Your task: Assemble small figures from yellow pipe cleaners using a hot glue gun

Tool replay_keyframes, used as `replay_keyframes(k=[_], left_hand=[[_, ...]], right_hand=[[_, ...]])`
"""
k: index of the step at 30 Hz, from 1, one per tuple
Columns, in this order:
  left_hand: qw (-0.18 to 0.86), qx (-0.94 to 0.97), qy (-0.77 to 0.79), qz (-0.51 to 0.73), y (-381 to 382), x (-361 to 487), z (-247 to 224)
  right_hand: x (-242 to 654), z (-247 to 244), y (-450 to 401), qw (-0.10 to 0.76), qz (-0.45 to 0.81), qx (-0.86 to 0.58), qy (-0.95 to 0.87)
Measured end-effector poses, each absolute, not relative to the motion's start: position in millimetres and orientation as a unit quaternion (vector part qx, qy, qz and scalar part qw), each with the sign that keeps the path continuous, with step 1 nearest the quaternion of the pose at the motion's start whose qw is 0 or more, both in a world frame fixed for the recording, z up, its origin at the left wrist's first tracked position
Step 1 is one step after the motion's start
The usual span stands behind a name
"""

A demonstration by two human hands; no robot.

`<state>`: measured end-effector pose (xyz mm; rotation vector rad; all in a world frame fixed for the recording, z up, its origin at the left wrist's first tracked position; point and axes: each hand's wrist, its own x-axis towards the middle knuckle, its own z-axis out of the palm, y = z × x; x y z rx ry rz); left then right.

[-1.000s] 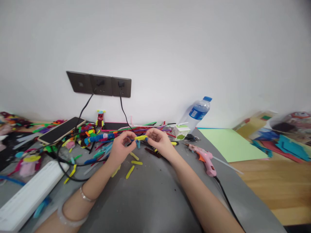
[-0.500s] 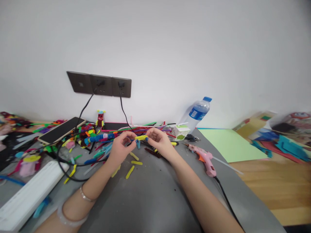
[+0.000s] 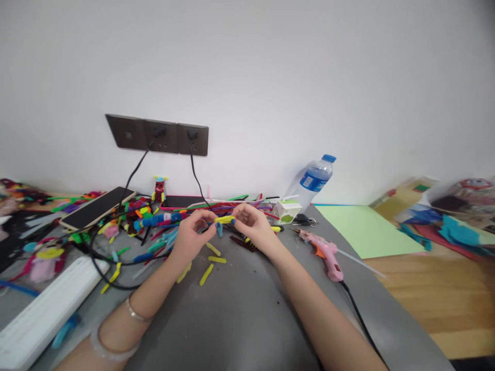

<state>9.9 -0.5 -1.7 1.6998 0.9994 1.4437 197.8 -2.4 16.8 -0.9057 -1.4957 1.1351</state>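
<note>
Between my two hands, a short yellow pipe cleaner piece (image 3: 224, 219) is held level above the grey table. My left hand (image 3: 195, 230) pinches its left end with thumb and fingers. At the other end, my right hand (image 3: 253, 225) is closed in a pinch, fingertips partly hiding the piece. Several loose yellow pipe cleaner pieces (image 3: 206, 274) lie on the table below my left hand. Behind my hands is a heap of coloured pipe cleaners (image 3: 166, 239). A dark brown strip (image 3: 242, 243) rests just under my right hand.
A pink glue gun (image 3: 325, 252) with a black cord lies at the right, near a light green sheet (image 3: 371, 232). A water bottle (image 3: 315, 180) leans on the wall beside a small carton (image 3: 286, 211). At the left are a phone (image 3: 98, 208), a white power strip (image 3: 54, 309) and black cables.
Both hands keep almost the same place and grip on the yellow piece. The view has shifted very slightly; nothing else visibly moved.
</note>
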Motion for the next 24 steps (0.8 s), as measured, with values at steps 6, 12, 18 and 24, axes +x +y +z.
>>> replay_keyframes(k=[6,12,18,24], left_hand=[[0.350,0.650,0.390,0.550,-0.5,9.9,-2.5],[0.346,0.653,0.394,0.547,-1.4,9.6,-1.2],[0.339,0.656,0.394,0.548,-2.0,10.9,2.2],[0.328,0.663,0.396,0.544,-2.7,11.3,1.1]], right_hand=[[197.8,18.4,-3.2,0.500,0.468,-0.377,-0.624],[197.5,19.1,-3.8,0.499,0.461,-0.379,-0.629],[198.0,18.2,-3.4,0.494,0.459,-0.382,-0.632],[197.5,18.0,-2.5,0.494,0.469,-0.375,-0.629]])
